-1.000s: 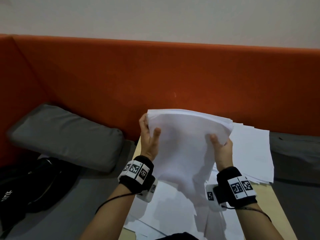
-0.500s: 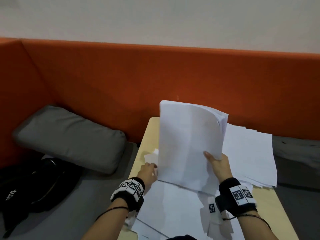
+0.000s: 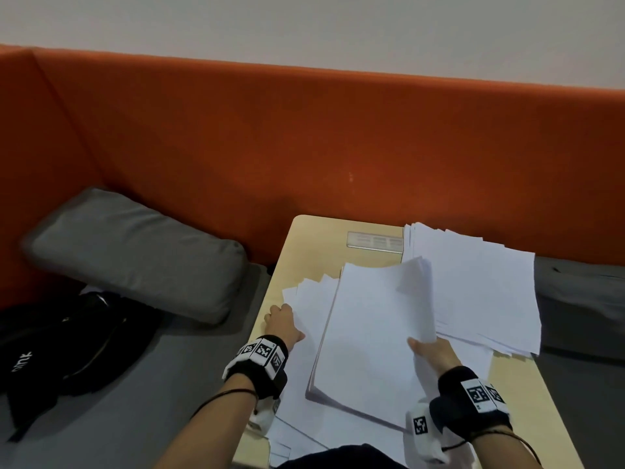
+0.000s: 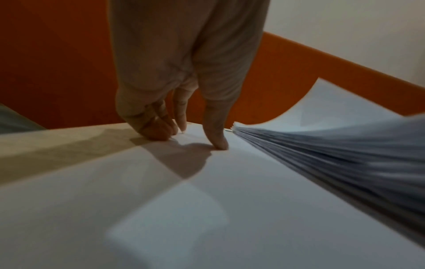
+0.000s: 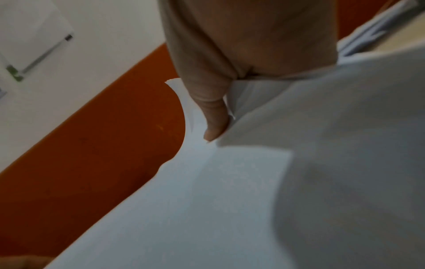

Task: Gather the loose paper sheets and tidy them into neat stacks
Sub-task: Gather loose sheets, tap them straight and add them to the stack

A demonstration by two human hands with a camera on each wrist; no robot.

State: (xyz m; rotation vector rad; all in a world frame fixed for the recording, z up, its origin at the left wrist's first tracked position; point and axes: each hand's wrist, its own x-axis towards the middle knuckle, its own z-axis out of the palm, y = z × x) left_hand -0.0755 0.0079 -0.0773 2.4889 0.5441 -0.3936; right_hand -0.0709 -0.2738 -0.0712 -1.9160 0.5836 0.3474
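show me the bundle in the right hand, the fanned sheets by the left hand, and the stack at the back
bundle (image 3: 368,336), head view, middle of its top sheet
fanned sheets (image 3: 309,296), head view, overlapping corners beside the left hand
back stack (image 3: 480,282), head view, middle of its top sheet

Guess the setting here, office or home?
Probably an office or lounge booth, not a home: an orange upholstered partition wraps a small wooden table, which has a cable-port cover set into it, and a grey seat cushion lies alongside.
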